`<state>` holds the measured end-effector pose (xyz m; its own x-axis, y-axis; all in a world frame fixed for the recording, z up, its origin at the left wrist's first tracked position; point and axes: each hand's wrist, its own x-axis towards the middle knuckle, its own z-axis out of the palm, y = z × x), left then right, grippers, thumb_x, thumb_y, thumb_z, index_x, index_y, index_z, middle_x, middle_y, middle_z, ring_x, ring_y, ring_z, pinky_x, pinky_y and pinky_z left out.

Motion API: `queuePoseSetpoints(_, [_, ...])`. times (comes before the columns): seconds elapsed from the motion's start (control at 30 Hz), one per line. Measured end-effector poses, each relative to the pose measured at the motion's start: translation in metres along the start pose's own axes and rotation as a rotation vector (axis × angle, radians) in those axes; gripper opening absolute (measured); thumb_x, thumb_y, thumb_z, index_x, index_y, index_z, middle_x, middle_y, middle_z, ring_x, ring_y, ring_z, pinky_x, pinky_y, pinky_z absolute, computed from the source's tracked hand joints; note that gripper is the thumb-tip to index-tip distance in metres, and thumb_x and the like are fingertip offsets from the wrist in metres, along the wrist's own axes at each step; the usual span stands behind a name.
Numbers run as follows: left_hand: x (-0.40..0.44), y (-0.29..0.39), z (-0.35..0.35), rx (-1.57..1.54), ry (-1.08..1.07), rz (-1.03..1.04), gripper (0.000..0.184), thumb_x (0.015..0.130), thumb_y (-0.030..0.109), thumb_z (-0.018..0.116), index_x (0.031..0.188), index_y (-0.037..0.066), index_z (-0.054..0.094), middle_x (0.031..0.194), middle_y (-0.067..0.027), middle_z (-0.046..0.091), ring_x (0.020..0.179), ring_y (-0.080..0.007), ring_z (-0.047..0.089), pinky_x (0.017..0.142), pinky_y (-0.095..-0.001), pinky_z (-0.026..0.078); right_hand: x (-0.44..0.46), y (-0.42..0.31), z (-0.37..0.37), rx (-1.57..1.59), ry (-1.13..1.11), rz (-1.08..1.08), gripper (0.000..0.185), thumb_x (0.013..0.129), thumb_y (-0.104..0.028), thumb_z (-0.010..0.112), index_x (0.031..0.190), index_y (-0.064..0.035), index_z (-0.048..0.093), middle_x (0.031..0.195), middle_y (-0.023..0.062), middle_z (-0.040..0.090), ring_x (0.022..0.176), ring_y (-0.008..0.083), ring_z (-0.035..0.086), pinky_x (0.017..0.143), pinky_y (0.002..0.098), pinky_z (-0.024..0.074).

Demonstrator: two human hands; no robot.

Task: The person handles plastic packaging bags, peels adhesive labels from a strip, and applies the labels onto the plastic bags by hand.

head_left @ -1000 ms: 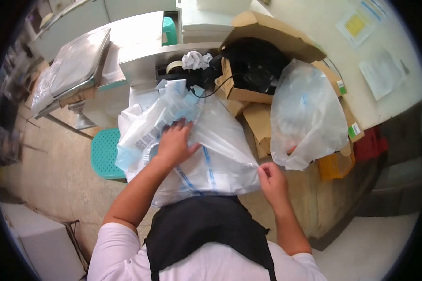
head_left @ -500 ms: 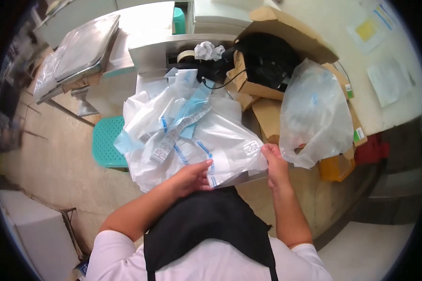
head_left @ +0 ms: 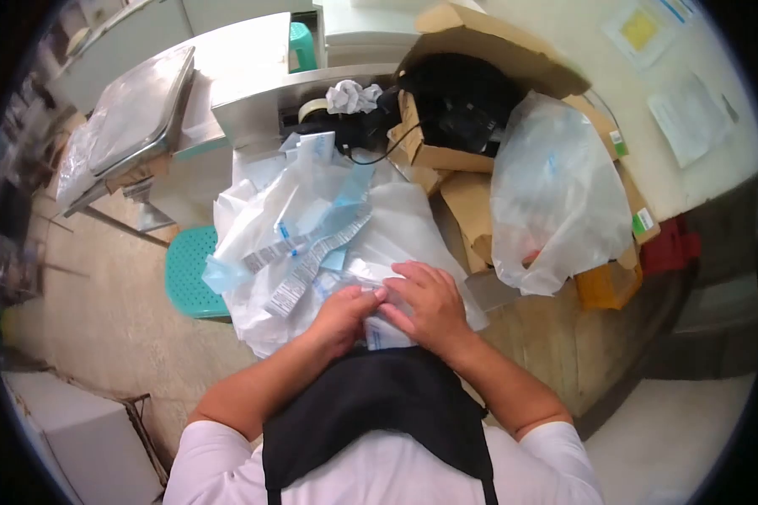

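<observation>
In front of the black apron (head_left: 379,391), a heap of white plastic bags (head_left: 413,215) is spread over the counter (head_left: 495,294); it could be slid off the near edge if pulled too hard. Just beside it, a cloudy plastic bag (head_left: 556,198) could be dragged along if snagged. The right hand (head_left: 429,305) and left hand (head_left: 343,320) are brought together; whether film is pinched cannot be told. Printed strips (head_left: 299,273) could be creased by uneven pulling.
</observation>
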<state>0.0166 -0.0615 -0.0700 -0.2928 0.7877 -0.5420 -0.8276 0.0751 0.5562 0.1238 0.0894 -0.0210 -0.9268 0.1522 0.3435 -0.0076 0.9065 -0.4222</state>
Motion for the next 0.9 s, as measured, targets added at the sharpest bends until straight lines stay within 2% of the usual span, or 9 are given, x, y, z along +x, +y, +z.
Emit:
queuePoseSetpoints(0.1, [0.009,-0.009,-0.017,0.094,0.08,0.079,0.022,0.094,0.027,0.073,0.1,0.007,0.066,0.09,-0.002,0.068,0.076,-0.0107,0.063,0.065,-0.0282,0.05,0.002,0.001,0.003,0.078,-0.023,0.014,0.025,0.083,-0.024,0.076,0.104,-0.0115,0.072,0.117,0.0061,0.07,0.109,0.026,0.065,0.094,0.0409,0.0453])
queuePoseSetpoints(0.2, [0.008,0.0,-0.019,0.256,0.132,0.198,0.023,0.091,0.027,0.078,0.087,0.008,0.065,0.078,0.0011,0.064,0.067,-0.0079,0.055,0.059,-0.0247,0.043,0.003,0.007,0.01,0.134,-0.028,0.059,0.015,0.086,-0.021,0.074,0.097,-0.0103,0.074,0.106,0.0052,0.074,0.104,0.0234,0.067,0.093,0.0405,0.0456])
queuePoseSetpoints(0.4, [-0.005,0.01,-0.019,0.415,0.188,0.239,0.03,0.089,0.027,0.08,0.075,0.008,0.061,0.068,0.0033,0.059,0.061,-0.0085,0.05,0.055,-0.0256,0.039,0.007,0.02,0.011,0.275,0.091,0.223,0.015,0.092,-0.019,0.07,0.098,-0.0062,0.074,0.103,0.01,0.075,0.097,0.0276,0.069,0.088,0.0391,0.0497])
queuePoseSetpoints(0.5, [-0.003,0.005,-0.039,0.958,0.228,0.423,0.032,0.086,0.026,0.079,0.071,0.006,0.06,0.063,-0.0019,0.059,0.057,-0.0128,0.051,0.053,-0.0302,0.042,0.009,0.027,0.006,0.452,0.169,0.356,0.018,0.095,-0.02,0.069,0.099,-0.0031,0.073,0.104,0.0122,0.074,0.095,0.0256,0.07,0.084,0.0355,0.0518])
queuePoseSetpoints(0.53, [-0.008,0.006,-0.041,1.226,0.255,0.469,0.03,0.083,0.023,0.076,0.068,0.004,0.058,0.059,-0.0092,0.058,0.052,-0.0241,0.053,0.054,-0.0388,0.046,0.008,0.03,0.007,0.509,0.169,0.396,0.019,0.097,-0.02,0.068,0.1,-0.0021,0.073,0.103,0.0112,0.074,0.093,0.0227,0.069,0.083,0.0336,0.0516])
queuePoseSetpoints(0.63, [-0.013,0.007,-0.043,1.628,0.274,0.425,0.021,0.08,0.021,0.074,0.075,0.005,0.062,0.072,-0.0129,0.064,0.065,-0.0334,0.062,0.063,-0.0429,0.051,0.005,0.038,0.009,0.69,0.168,0.514,0.023,0.101,-0.022,0.065,0.102,0.0004,0.071,0.098,0.0072,0.073,0.088,0.0144,0.066,0.08,0.0287,0.0507])
queuePoseSetpoints(0.73, [-0.024,0.02,-0.024,1.651,0.325,0.632,0.015,0.079,0.018,0.073,0.088,0.008,0.066,0.091,-0.0125,0.068,0.085,-0.036,0.066,0.072,-0.0438,0.052,0.008,0.038,0.007,0.845,0.152,0.592,0.026,0.103,-0.023,0.062,0.104,0.0015,0.07,0.093,0.0023,0.07,0.086,0.0085,0.06,0.079,0.0259,0.0493])
queuePoseSetpoints(0.83, [-0.025,0.034,-0.001,1.563,0.2,1.008,0.024,0.078,0.018,0.074,0.1,0.01,0.066,0.105,-0.012,0.067,0.097,-0.0345,0.065,0.078,-0.0437,0.052,0.012,0.026,0.003,0.928,0.117,0.624,0.026,0.103,-0.023,0.062,0.104,0.0016,0.07,0.092,0.0014,0.069,0.087,0.0076,0.059,0.08,0.0251,0.0489])
queuePoseSetpoints(0.9, [-0.005,0.046,0.006,1.622,0.187,1.152,0.02,0.079,0.02,0.073,0.095,0.01,0.067,0.102,-0.013,0.067,0.094,-0.0351,0.064,0.079,-0.0442,0.052,0.014,0.017,0.004,0.975,0.093,0.623,0.025,0.102,-0.022,0.063,0.103,0.0011,0.071,0.095,0.0035,0.072,0.09,0.0099,0.062,0.082,0.0267,0.0498])
